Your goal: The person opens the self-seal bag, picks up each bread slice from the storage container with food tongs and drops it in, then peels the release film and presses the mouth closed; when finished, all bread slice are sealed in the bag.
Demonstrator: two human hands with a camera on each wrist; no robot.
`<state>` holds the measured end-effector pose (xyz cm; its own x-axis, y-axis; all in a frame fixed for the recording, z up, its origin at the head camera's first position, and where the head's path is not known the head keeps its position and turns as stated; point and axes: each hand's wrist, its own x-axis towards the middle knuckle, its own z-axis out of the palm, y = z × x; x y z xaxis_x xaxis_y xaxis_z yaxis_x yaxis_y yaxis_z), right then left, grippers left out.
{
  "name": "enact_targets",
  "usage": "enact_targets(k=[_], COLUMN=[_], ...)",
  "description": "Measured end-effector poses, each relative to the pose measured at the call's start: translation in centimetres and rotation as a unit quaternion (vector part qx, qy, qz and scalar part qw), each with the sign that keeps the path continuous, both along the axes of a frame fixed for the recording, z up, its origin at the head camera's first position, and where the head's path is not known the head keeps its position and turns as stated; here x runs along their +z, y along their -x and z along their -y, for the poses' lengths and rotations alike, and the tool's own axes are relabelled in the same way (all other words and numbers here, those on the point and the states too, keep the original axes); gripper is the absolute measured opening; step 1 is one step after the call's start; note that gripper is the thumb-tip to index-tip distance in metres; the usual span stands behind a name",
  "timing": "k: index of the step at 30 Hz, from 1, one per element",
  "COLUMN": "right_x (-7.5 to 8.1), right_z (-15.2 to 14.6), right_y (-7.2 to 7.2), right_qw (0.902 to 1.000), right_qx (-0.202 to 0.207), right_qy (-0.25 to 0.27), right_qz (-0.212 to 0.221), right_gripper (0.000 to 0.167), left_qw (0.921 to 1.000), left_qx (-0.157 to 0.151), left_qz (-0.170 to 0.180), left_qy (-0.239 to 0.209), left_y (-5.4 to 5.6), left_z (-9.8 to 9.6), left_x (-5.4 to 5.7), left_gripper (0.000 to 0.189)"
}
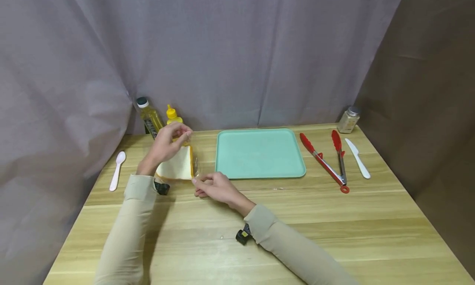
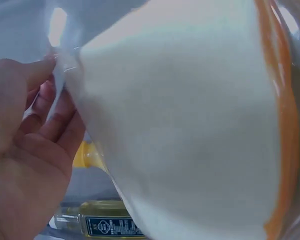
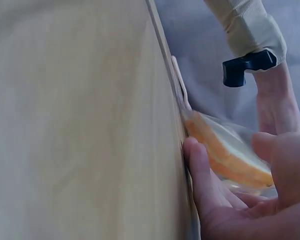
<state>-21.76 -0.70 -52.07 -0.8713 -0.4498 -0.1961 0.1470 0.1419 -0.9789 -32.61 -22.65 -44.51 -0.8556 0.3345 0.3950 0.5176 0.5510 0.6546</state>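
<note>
A slice of white bread [image 1: 179,166] with an orange-brown crust is in a clear plastic bag [image 2: 72,75], tilted up off the table at the left. My left hand [image 1: 168,144] pinches the bag's film between thumb and fingers at its upper edge, plainest in the left wrist view. At the slice's near right corner, my right hand [image 1: 216,187] holds the bag's lower edge with thumb and curled fingers. In the right wrist view the crust [image 3: 225,157] shows between the thumb and fingers; the exact contact is partly hidden.
Behind the left hand stand an oil bottle [image 1: 151,119] and a yellow squeeze bottle [image 1: 173,115]. A white spoon [image 1: 118,170] lies far left. A green tray [image 1: 259,153] lies mid-table; right of it are red tongs [image 1: 326,165], a white knife [image 1: 358,158] and a seasoning jar [image 1: 348,120].
</note>
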Motion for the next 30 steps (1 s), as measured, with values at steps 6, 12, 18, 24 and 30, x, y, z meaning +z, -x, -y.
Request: enact_targets(k=[6, 12, 18, 24, 30], right_x=[-0.1, -0.7, -0.7, 1.2, 5.4], right_z=[0.9, 2.0, 2.3, -0.1, -4.4], right_y=[0.0, 0.6, 1.1, 1.8, 2.9], right_qw=[0.9991, 0.9935, 0.9831, 0.9701, 0.9407], right_qx=[-0.04, -0.096, -0.15, -0.173, -0.22], right_qy=[0.012, -0.018, 0.019, 0.059, 0.085], right_qz=[0.001, -0.058, -0.104, -0.16, -0.244], right_gripper=[0.046, 0.071, 0.05, 0.04, 0.039], left_qw=[0.9969, 0.9942, 0.9897, 0.9762, 0.9554], left_qx=[0.008, 0.022, 0.063, 0.108, 0.104], left_qz=[-0.025, -0.054, -0.083, -0.114, -0.095], left_qy=[-0.074, -0.091, -0.098, -0.149, -0.26], left_y=[-0.5, -0.6, -0.7, -1.0, -1.9], left_z=[0.5, 0.3, -0.1, -0.3, -2.1], left_x=[0.8, 1.2, 1.8, 3.2, 4.7], left_gripper=[0.012, 0.013, 0.016, 0.016, 0.019])
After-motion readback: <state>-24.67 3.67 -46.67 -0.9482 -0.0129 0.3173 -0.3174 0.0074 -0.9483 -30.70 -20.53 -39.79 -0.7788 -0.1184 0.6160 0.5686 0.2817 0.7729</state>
